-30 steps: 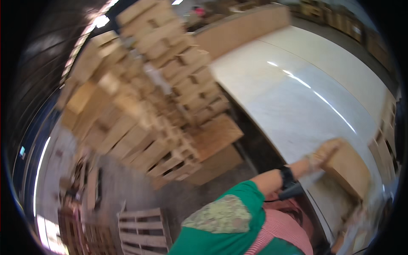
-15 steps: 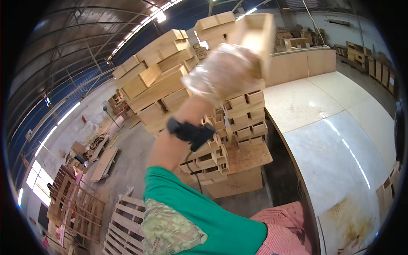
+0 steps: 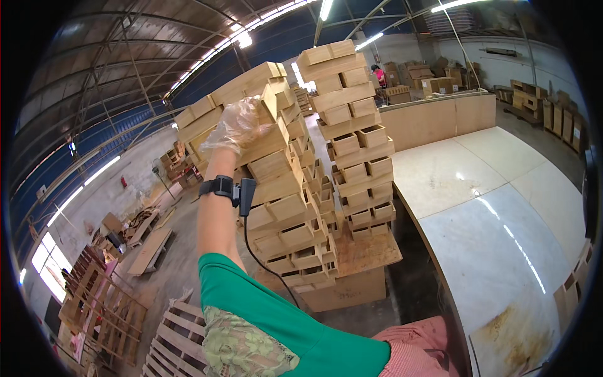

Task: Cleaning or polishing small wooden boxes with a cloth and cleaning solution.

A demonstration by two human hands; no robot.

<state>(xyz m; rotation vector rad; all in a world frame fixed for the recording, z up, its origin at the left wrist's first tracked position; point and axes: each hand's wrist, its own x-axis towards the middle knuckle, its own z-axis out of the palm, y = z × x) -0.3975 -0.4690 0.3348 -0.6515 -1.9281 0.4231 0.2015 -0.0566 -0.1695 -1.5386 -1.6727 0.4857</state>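
My left hand (image 3: 248,121), in a clear plastic glove, is at the upper part of the left stack of pale wooden drawer boxes (image 3: 276,201). It grips a small wooden drawer box (image 3: 270,103) set among the others on that stack; the fingers are partly hidden behind glove and wood. A black strap with a small device (image 3: 223,187) and a cable sits on my left wrist. Just right stands a second tall stack of drawer boxes (image 3: 348,116). My right hand is out of view.
Both stacks rest on a wooden board (image 3: 370,251) over a cardboard carton (image 3: 352,290). A large pale worktable (image 3: 483,207) stands to the right. Wooden pallets (image 3: 179,339) lie at lower left. A person in pink (image 3: 379,75) is far off among cartons.
My left hand has swung left and down, carrying a wooden drawer box from high in front of the right stack to the left stack. The view has shifted slightly.
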